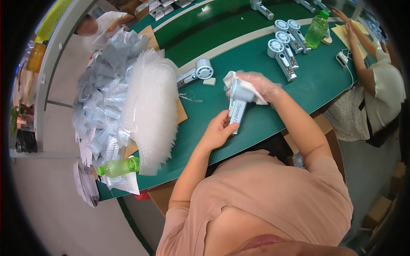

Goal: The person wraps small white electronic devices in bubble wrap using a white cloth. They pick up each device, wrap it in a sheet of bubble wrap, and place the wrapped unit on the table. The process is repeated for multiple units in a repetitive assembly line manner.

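Over the green table I hold a light blue handheld fan [239,109], tilted, its head pointing away from me. My left hand [222,129] is closed around the lower handle. My right hand [261,84], in a clear plastic glove, presses a white cloth [259,97] on the fan's head and covers part of it. Just left of them another handheld fan [204,69] lies on the table, with a small white block [209,81] next to it and a thin strip [191,98] nearer me.
At my left stand a tall stack of bubble-wrap bags [151,111], a heap of wrapped fans [104,91] and a green bottle [119,167]. Several unwrapped fans [282,55] and another green bottle [317,30] are at the far right. A co-worker [380,81] sits on the right. Beyond runs a green conveyor belt [205,30].
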`<state>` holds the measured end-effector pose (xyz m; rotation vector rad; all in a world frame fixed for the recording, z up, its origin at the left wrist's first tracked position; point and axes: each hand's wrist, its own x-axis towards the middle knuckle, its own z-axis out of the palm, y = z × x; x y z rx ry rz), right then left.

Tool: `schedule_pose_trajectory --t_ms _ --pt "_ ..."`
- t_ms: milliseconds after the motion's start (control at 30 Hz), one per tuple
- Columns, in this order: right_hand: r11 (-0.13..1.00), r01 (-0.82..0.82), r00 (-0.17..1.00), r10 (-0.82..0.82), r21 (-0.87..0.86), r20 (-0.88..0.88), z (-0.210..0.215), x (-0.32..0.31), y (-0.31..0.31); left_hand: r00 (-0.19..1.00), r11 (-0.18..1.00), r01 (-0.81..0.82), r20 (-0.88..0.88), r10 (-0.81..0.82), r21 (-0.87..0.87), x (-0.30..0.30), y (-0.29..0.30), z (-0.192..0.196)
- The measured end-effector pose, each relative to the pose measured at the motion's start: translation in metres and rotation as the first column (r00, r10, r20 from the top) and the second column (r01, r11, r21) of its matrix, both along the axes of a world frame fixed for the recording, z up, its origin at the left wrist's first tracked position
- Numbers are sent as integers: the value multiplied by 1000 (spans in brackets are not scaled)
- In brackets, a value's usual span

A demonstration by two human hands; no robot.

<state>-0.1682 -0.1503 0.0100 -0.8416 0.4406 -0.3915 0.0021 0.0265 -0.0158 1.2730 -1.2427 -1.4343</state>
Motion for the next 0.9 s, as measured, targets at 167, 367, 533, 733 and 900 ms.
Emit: schedule_pose_trajectory --t_ms 167,367,533,733,900 --pt "981 194 938 -184 -6 294 4 8 69 953 948 -187 188 239 -256 -18 10 -12" --pt "961 272 912 -276 55 304 13 22 111 908 936 -286 255 333 -203 -27 23 6" --pt "948 251 954 -209 -194 214 5 21 103 939 968 -202 -251 234 147 -28 34 6" --pt "953 175 983 -183 -246 -12 -6 20 139 991 999 -41 123 43 -18 1 79 51" --pt "957 77 976 -129 -279 -175 25 29 117 442 359 -433 152 884 -827 61 144 98"
